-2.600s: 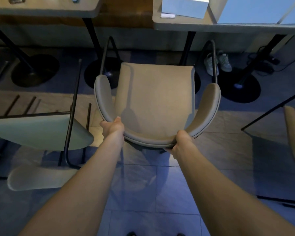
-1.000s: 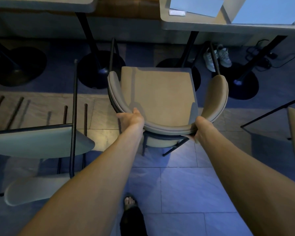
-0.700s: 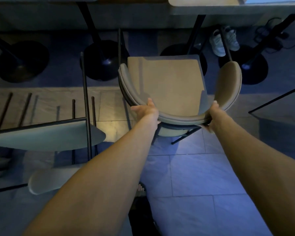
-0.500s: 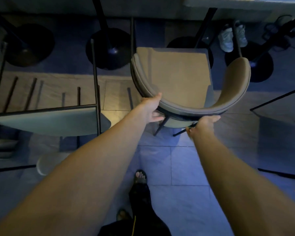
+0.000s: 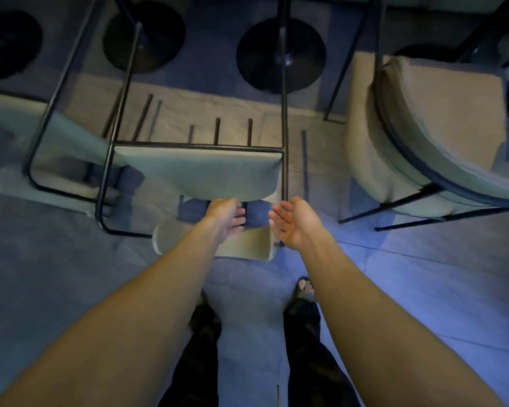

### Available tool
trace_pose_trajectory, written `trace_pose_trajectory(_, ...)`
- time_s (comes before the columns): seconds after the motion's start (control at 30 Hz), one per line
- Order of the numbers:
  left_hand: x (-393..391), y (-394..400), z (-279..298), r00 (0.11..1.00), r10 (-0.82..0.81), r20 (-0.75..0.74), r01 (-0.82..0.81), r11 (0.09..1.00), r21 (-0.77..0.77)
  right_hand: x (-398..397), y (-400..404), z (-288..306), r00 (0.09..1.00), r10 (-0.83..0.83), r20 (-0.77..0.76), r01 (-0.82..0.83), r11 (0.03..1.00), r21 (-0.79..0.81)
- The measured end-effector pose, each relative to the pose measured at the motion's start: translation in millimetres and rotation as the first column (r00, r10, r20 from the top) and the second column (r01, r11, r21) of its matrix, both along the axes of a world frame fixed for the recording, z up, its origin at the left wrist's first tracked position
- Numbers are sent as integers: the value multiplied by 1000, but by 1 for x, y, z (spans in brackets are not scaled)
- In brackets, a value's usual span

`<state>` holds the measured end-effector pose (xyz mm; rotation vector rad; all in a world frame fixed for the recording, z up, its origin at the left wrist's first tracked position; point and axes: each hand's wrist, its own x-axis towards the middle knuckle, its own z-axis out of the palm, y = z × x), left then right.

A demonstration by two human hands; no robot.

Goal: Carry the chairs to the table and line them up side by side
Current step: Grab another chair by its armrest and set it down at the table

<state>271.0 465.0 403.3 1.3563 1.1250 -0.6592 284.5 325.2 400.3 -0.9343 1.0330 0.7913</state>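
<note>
A beige chair with a curved back stands upright at the right, nobody holding it. In the centre a second chair lies tipped over, its seat on edge and its black metal legs pointing away from me; its curved backrest rests on the floor. My left hand is open just under the near edge of that seat, touching or almost touching it. My right hand is open, palm turned left, beside the chair's right leg.
Another tipped chair lies at the left. Round black table bases line the far side. My feet stand on the tiled floor behind the fallen chair.
Both hands have let go of the upright beige chair, which now sits to the right. I have turned left, and my hands have come to the tipped chair in the centre.
</note>
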Motion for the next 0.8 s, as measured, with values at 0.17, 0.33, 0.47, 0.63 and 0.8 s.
trace_pose_trajectory(0.17,-51,90,-75,991,103,-90,-106,994,-26,-33,80,-73,997,37,-71,-35,999,31)
trace_pose_trajectory(0.33,-92,145,-165,960,209,-184,-226,971,-76,-61,129,-174,980,20,-196,-12,999,40)
trace_pose_trajectory(0.47,-98,163,-244,938,281,-205,-300,951,-70,-79,144,-255,963,15,-270,-13,1000,9)
trace_pose_trajectory(0.63,-106,164,-329,898,325,-296,-351,935,-40,-96,145,-345,942,-67,-329,65,998,-17)
trace_pose_trajectory(0.8,-118,156,-396,849,389,-359,-425,905,-24,-107,139,-414,898,-185,-398,195,981,-15)
